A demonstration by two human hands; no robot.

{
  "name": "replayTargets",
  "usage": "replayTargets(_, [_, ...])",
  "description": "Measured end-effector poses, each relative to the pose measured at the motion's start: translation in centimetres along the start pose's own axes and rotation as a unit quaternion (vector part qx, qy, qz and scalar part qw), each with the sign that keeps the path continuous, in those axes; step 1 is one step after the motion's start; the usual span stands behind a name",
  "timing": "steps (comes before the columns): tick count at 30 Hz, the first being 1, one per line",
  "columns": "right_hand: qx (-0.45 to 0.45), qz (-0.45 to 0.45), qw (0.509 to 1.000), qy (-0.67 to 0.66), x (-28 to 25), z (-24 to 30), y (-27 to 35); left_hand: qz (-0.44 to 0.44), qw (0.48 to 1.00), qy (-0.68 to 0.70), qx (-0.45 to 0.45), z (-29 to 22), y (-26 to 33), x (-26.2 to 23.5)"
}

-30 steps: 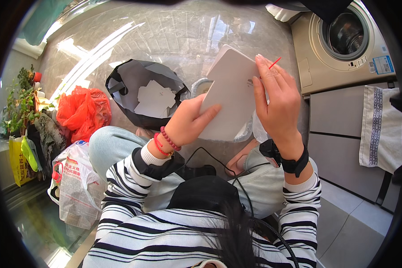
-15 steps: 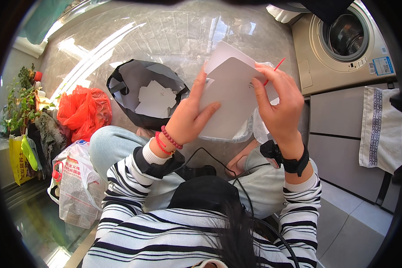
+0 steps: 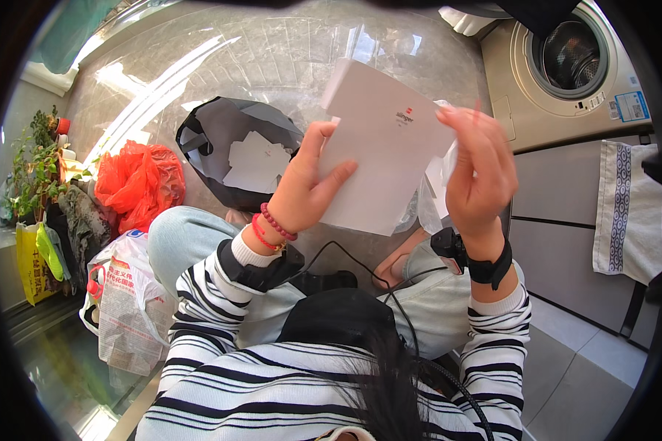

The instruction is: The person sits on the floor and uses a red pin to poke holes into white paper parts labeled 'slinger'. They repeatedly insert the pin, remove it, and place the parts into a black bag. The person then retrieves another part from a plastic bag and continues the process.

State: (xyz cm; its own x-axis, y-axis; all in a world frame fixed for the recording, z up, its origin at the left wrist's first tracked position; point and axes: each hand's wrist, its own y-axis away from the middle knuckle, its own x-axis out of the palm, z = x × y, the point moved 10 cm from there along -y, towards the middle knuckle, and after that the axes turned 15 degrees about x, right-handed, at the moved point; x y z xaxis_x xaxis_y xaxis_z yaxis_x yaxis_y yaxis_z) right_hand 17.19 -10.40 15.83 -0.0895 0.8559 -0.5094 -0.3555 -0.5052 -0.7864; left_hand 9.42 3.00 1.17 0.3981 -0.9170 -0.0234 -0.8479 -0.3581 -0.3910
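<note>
A flattened white carton point(image 3: 379, 158) with a small red and dark print is held up in front of me. A folded flap stands at its upper left edge. My left hand point(image 3: 305, 176), wearing red bracelets, is closed on the carton's left side, thumb on its face. By the upper right corner is my right hand point(image 3: 482, 162), its fingers slightly blurred. A thin red stick point(image 3: 477, 107) shows faintly at its fingertips. Behind the carton, a clear plastic bag point(image 3: 426, 209) is partly hidden. An open dark bag point(image 3: 198, 165) holds white card pieces point(image 3: 256, 160) on the left.
Left of me are a red plastic bag point(image 3: 141, 184), a white printed bag point(image 3: 131, 309) and potted plants point(image 3: 33, 165). A washing machine point(image 3: 515, 95) with its door open stands at the upper right, near grey cabinets point(image 3: 559, 261) and a hanging towel point(image 3: 621, 213). Black cables cross my lap.
The carton has been turned so its printed face and side flap show. My right hand has moved slightly right and outward, and the red stick is now blurred.
</note>
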Motion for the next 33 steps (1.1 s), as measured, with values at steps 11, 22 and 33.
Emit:
replayTargets(11, [0.229, 0.196, 0.953, 0.027, 6.0, -0.9, 3.4, -0.046, 0.999, -0.006, 0.013, -0.2, -0.2, -0.5])
replayTargets(22, [0.150, 0.154, 0.975, 0.057, 6.0, 0.6, 2.8, -0.028, 0.999, -0.030, 0.030, -0.7, -0.2, 0.0])
replayTargets(33, [0.161, 0.170, 0.970, 0.074, 6.7, 0.0, 3.8, -0.029, 0.989, -0.122, 0.075, -1.4, -0.1, 0.7])
